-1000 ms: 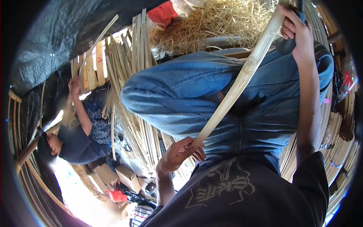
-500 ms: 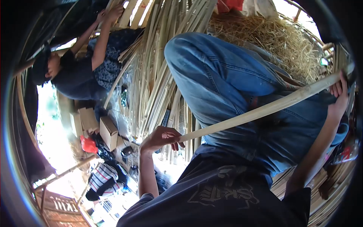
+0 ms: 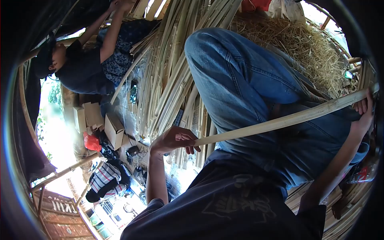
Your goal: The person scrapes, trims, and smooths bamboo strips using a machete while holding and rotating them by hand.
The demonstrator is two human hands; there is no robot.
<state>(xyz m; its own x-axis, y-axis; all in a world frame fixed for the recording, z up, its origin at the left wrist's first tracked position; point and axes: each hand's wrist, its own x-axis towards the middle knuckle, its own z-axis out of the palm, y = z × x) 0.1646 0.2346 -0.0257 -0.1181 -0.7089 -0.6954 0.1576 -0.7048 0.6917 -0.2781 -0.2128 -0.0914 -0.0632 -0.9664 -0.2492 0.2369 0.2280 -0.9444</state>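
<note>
A long, pale bamboo strip (image 3: 276, 123) stretches slantwise across my lap, its right end higher in the view. My left hand (image 3: 174, 141) pinches the lower left end between thumb and fingers. Near the other end, my right hand (image 3: 363, 110) is closed on the strip, with its fingers partly in shadow at the view's edge. Beneath the strip are my legs in blue jeans (image 3: 232, 84), one knee bent up. Beyond that knee lies a thick pile of split bamboo strips (image 3: 172, 68).
Straw or shavings (image 3: 296, 52) heap up at upper right. Another person (image 3: 84, 66) sits at upper left, arms raised; a second, in a plaid top (image 3: 106, 178), is at lower left. Cardboard boxes (image 3: 114, 130) and a red bag (image 3: 91, 142) stand between. More strips (image 3: 348, 216) lie at lower right.
The view has shifted slightly. Both hands keep their hold on the bamboo strip, which lies at nearly the same slant across my lap.
</note>
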